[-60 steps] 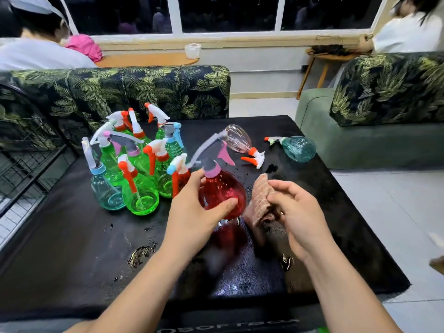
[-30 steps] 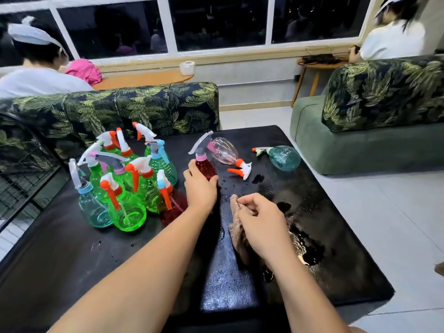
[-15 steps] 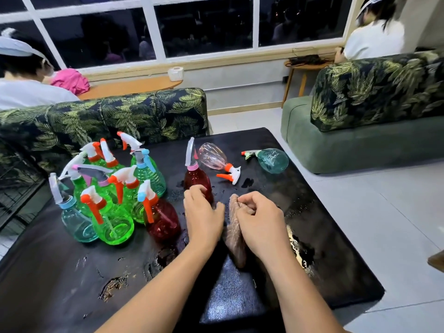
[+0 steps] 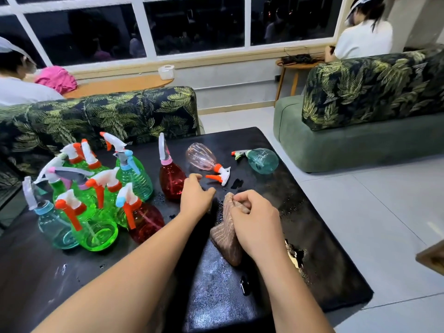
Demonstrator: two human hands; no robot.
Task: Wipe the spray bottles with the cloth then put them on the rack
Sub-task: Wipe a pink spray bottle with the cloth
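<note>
- The red spray bottle (image 4: 171,180) stood upright at ten o'clock from the left hand (image 4: 195,197), whose loosely curled fingers held nothing — poised, probably, to take it.
- The cloth (image 4: 228,239), clamped in the right hand (image 4: 254,222), rested bunched on the wet table (image 4: 221,296) — kept ready for wiping.
- The bottle cluster (image 4: 96,200) stood at nine o'clock; a pink bottle (image 4: 204,157) and a teal bottle (image 4: 262,161) lay tipped at twelve and one.

Even, moderate indoor light; the windows (image 4: 197,22) beyond the table (image 4: 254,140) are dark. Pale glare sheens its near end; frame edges bow.
</note>
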